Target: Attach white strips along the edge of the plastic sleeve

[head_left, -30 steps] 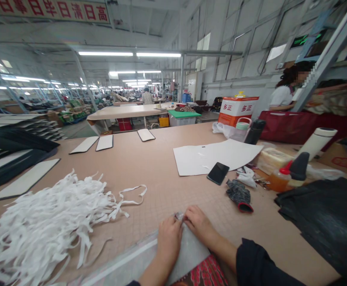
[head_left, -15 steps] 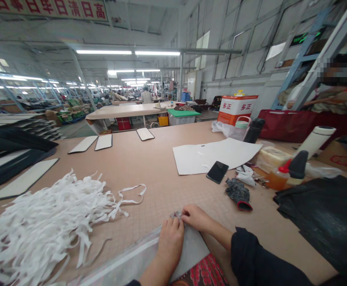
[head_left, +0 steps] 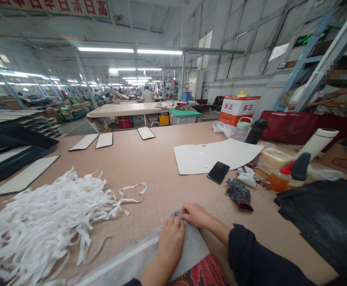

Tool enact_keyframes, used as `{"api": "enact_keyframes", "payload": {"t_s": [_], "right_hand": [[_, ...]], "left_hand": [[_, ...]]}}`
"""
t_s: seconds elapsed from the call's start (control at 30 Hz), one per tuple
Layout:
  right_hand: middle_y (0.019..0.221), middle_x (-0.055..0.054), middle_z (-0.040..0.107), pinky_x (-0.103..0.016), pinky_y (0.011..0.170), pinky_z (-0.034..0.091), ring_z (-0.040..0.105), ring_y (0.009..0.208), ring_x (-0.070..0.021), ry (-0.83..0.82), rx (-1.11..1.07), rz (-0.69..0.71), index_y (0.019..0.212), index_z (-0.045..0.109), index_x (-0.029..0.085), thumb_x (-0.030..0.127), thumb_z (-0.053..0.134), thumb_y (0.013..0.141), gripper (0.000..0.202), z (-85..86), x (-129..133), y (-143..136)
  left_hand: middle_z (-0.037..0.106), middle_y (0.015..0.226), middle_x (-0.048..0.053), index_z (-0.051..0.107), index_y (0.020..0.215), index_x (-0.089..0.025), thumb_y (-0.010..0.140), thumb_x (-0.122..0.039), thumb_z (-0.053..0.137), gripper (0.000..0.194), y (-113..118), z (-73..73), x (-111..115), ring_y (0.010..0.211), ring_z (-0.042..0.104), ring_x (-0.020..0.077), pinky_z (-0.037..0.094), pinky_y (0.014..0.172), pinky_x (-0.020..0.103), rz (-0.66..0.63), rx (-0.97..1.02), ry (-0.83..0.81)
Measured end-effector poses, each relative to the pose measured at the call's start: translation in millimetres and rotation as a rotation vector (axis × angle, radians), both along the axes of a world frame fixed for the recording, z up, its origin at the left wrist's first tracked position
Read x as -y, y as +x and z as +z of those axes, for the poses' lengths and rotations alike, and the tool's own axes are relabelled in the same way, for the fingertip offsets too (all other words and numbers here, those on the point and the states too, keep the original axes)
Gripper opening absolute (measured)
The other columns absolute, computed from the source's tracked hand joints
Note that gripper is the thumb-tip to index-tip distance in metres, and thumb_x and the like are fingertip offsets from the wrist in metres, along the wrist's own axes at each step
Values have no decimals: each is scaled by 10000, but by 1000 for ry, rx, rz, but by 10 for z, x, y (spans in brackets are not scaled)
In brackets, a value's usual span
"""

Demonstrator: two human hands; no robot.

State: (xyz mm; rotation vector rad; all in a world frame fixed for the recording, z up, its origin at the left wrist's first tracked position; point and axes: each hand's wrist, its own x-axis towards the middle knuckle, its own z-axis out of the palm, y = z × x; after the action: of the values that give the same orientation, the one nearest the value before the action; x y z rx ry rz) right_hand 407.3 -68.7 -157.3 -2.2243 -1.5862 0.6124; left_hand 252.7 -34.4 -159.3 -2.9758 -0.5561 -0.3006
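Note:
At the near edge of the table lies a greyish, translucent plastic sheet [head_left: 192, 248] with a pale strip [head_left: 128, 254] along its far side. My left hand [head_left: 172, 238] is closed at the sheet's upper corner, fingers bent and held together. Just right of it, my right hand [head_left: 195, 215] pinches at the same corner. A small crumpled clear bit [head_left: 176, 213] shows between the fingertips; the exact grip is partly hidden. Red-and-dark patterned material [head_left: 204, 272] shows below the sheet. A large heap of white fabric strips [head_left: 51, 218] lies to the left.
Right of my hands are a dark glove [head_left: 239, 194], a phone [head_left: 218, 172], a white sheet [head_left: 221, 155], a glue bottle [head_left: 280, 178] and black material [head_left: 316, 214]. White panels with dark edges [head_left: 24, 176] lie left. A person [head_left: 340, 79] is at far right.
My fingers stay at the sheet's corner, with only a slight shift of the right forearm to the left. The surroundings sit slightly further right in view.

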Motion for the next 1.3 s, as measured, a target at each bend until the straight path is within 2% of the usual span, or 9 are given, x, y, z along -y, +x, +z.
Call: {"api": "enact_keyframes", "payload": {"t_s": [0.2,0.33,0.5,0.63,0.7,0.83,0.93,1.07,1.3], "right_hand": [[753,-15,619,-216,584,322,529,689,-139,24,18,16,783,577,177,191,545,695,94,-21,-30,26],[840,-50,603,-231,672,362,529,773,-151,95,48,-13,846,565,153,145,451,766,139,15,51,-71],[930,-66,585,-268,816,377,515,901,-166,312,-28,68,907,578,153,101,350,803,256,4,236,-274],[932,-61,597,-282,816,395,522,898,-169,283,-76,102,901,604,158,91,335,805,293,32,276,-319],[927,-59,595,-273,813,395,519,898,-164,251,-42,135,886,613,154,90,334,816,295,74,271,-329],[952,-49,590,-280,827,381,491,929,-176,236,112,284,900,610,170,103,391,827,241,125,316,-392],[982,-53,587,-291,855,365,471,958,-188,271,231,383,951,591,172,124,428,840,203,119,397,-438],[995,-57,584,-278,846,367,477,958,-186,276,284,398,997,573,177,114,430,846,218,126,464,-453],[1041,-76,576,-291,833,356,474,982,-215,259,345,438,1052,564,203,102,444,830,271,159,447,-486]], "left_hand": [[574,930,53,551,1016,-156,804,-104,473,232,5,-39,-12,829,525,211,431,706,362,-4,5,5],[570,939,54,548,1031,-168,814,-108,452,244,9,-37,-12,846,527,209,429,716,355,17,23,-28],[583,926,43,584,955,-181,817,-113,444,207,-21,55,-77,878,531,177,416,765,294,150,73,-329],[584,857,26,602,819,-171,805,-125,441,168,-129,158,-187,869,535,157,404,775,255,257,46,-542],[581,845,22,603,785,-173,817,-131,419,191,-195,182,-212,856,533,156,408,757,254,228,2,-515],[579,905,42,596,882,-175,838,-125,417,191,-284,170,-172,866,518,184,422,753,304,58,-79,-294],[577,935,60,584,926,-158,833,-104,435,183,-347,165,-159,874,510,199,432,751,328,-12,-135,-203],[572,927,54,587,908,-163,843,-119,436,171,-600,218,-265,864,506,185,430,741,302,-6,-212,-209],[561,851,14,586,808,-183,851,-150,384,210,-1355,343,-520,818,505,141,382,721,235,151,-223,-393]]}}
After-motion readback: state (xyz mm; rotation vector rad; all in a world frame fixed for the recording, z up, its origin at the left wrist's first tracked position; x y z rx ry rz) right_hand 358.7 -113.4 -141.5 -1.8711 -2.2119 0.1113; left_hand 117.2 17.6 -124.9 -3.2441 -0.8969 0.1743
